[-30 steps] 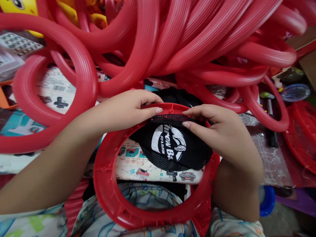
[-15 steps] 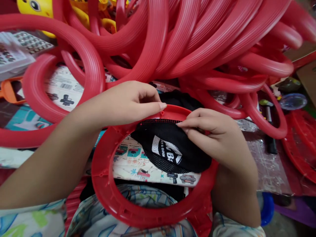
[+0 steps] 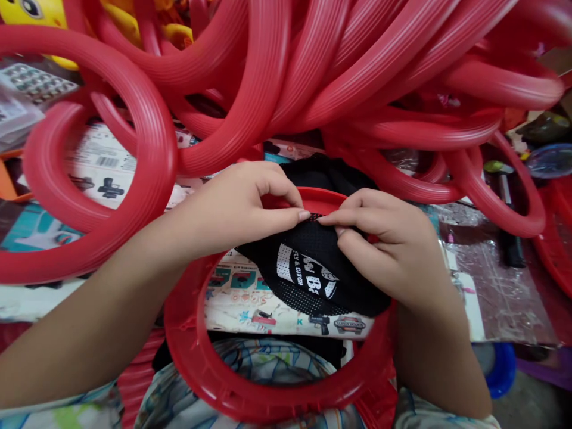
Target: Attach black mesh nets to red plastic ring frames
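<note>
the black mesh net (image 3: pixel 313 268) is a soft, fine-holed fabric piece with a round white printed logo and white lettering across its middle; it sags in loose folds and its upper edge lies against the inner far side of the red plastic ring (image 3: pixel 210 369). that ring is a flat, smooth hoop with small moulded pegs on its inner face, and it rests on the person's lap just below both hands. the left hand (image 3: pixel 241 205) pinches the net's top edge between thumb and forefinger, fingers curled tight, right at the ring's far rim. the right hand (image 3: pixel 384 238) meets it fingertip to fingertip, also clamped on the same mesh edge, its palm covering the net's right side and the ring's rim there. under the net, seen through the ring, lies printed toy packaging (image 3: pixel 250 298) with small pictures. beyond the hands a heap of ribbed red rings (image 3: pixel 313 71) rises and fans out. to the right of the right hand is crinkled clear plastic wrap (image 3: pixel 496 280).
</note>
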A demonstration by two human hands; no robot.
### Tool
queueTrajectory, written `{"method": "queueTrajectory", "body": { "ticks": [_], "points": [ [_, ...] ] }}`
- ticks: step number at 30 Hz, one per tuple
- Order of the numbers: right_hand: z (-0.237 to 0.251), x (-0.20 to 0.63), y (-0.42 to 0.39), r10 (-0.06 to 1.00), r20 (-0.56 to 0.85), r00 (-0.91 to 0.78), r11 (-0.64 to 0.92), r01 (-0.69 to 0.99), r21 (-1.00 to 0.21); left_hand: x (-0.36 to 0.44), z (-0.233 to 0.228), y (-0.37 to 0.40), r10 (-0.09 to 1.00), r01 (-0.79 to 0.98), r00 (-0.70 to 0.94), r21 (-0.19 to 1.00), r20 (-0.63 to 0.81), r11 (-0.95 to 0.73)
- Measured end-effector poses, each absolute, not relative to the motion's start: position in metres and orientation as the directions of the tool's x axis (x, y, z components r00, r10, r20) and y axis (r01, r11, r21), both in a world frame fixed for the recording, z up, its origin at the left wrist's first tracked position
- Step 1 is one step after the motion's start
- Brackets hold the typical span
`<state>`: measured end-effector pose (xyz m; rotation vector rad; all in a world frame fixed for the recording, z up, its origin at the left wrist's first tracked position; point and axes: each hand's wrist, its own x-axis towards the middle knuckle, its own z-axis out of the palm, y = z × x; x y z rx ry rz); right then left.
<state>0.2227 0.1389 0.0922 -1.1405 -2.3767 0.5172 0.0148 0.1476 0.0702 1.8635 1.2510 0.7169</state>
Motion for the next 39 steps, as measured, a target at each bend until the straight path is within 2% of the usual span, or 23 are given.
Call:
{"method": "queueTrajectory", "body": {
  "ticks": [14, 23, 26, 31, 39],
  "points": [
    [0.089, 0.224, 0.138, 0.802, 0.247, -0.545, 0.587, 0.637, -0.5, 0.017, 0.067, 0.146, 0.941, 0.553, 0.325, 0.788, 0.095, -0.271],
    [0.086, 0.223, 0.14, 0.787, 0.219, -0.577, 0.608, 0.667, -0.43, 0.021, 0.064, 0.145, 0.953, 0.611, 0.286, 0.748, 0.097, -0.259],
    [0.09, 0.225, 0.136, 0.824, 0.223, -0.52, 0.557, 0.677, -0.48, 0.018, 0.066, 0.145, 0.934, 0.575, 0.338, 0.761, 0.115, -0.302],
    [0.097, 0.228, 0.128, 0.925, 0.205, -0.319, 0.378, 0.737, -0.56, 0.014, 0.067, 0.145, 0.93, 0.55, 0.352, 0.78, 0.108, -0.299],
    [0.098, 0.227, 0.129, 0.939, 0.15, -0.308, 0.336, 0.74, -0.583, 0.016, 0.066, 0.145, 0.928, 0.552, 0.356, 0.778, 0.108, -0.302]
  ]
}}
